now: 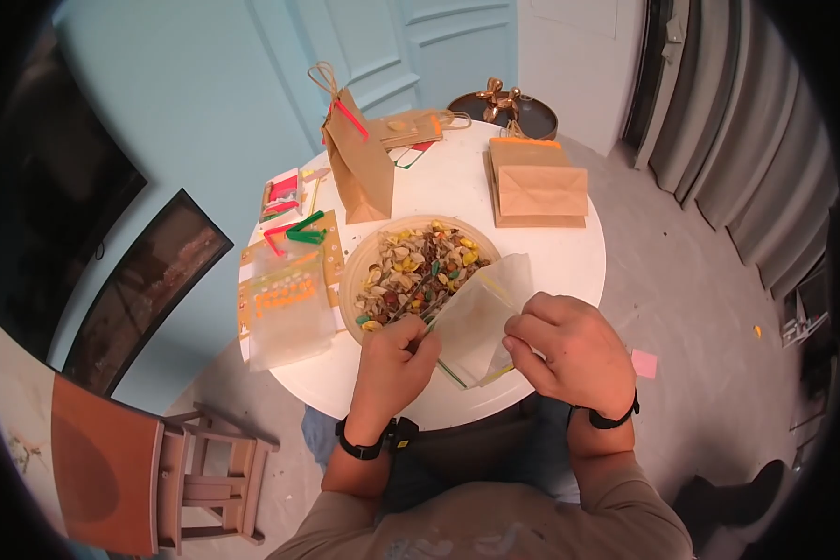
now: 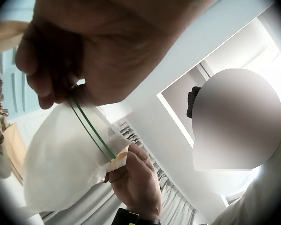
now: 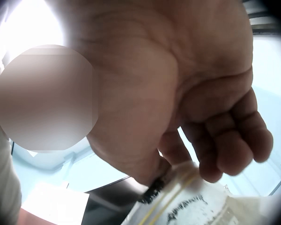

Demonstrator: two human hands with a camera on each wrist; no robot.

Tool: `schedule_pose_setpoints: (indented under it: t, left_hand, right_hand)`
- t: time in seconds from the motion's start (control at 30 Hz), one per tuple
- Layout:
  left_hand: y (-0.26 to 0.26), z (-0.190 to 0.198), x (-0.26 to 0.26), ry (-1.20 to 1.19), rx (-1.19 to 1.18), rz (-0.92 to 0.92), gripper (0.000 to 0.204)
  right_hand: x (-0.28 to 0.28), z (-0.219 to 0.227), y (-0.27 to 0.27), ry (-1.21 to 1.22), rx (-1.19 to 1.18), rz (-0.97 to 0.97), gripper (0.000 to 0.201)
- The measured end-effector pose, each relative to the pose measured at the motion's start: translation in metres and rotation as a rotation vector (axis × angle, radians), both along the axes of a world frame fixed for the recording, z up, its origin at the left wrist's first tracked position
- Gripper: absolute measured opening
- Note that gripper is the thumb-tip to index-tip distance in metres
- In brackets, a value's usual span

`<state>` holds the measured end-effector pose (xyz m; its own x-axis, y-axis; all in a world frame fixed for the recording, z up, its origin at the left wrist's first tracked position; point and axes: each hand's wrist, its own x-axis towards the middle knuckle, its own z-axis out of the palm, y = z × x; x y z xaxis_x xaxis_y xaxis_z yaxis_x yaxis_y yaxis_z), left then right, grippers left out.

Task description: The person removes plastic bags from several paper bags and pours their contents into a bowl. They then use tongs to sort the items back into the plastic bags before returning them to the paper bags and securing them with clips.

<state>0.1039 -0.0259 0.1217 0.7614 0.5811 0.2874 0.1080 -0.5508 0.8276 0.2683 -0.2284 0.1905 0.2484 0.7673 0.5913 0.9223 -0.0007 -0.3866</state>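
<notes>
A translucent zip bag with green zip lines hangs between both hands above the table's near edge. At one end of the zip, the left hand pinches the bag's edge between thumb and curled fingers. The right hand pinches the opposite end; in the right wrist view its thumb and index finger press on the bag's corner, where yellow lines and dark print show. Behind the bag, a round shallow basket holds dried petals and leaves, partly covered by the bag.
A standing brown paper bag is behind the basket, and folded paper bags lie at the back right. Another clear zip bag with orange print rests at the left, near green and pink strips. A wooden chair stands on the floor.
</notes>
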Motion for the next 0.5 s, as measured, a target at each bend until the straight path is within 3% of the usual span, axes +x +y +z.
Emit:
schedule_pose_setpoints:
  t: [0.07, 0.13, 0.23, 0.27, 0.33, 0.5]
  left_hand:
    - [-0.001, 0.003, 0.002, -0.006, -0.034, -0.033, 0.020]
    - [-0.003, 0.012, 0.003, -0.057, -0.121, -0.059, 0.020]
    - [0.014, 0.010, 0.001, -0.002, -0.072, 0.028, 0.027]
    - [0.016, 0.005, 0.002, 0.017, 0.097, 0.079, 0.031]
    - [0.024, -0.008, 0.007, 0.054, 0.438, 0.175, 0.038]
    - [0.030, -0.038, 0.023, 0.235, 0.628, 0.146, 0.044]
  right_hand:
    - [0.002, -0.003, 0.000, -0.003, -0.001, 0.032, 0.019]
    - [0.010, -0.005, -0.008, -0.070, 0.024, -0.176, 0.018]
    - [0.020, 0.002, -0.023, -0.140, 0.056, -0.435, 0.016]
    - [0.022, 0.004, -0.027, -0.157, 0.065, -0.514, 0.016]
    - [0.022, 0.002, -0.026, -0.177, 0.060, -0.470, 0.016]
    - [0.035, -0.017, 0.004, -0.121, -0.062, -0.325, 0.015]
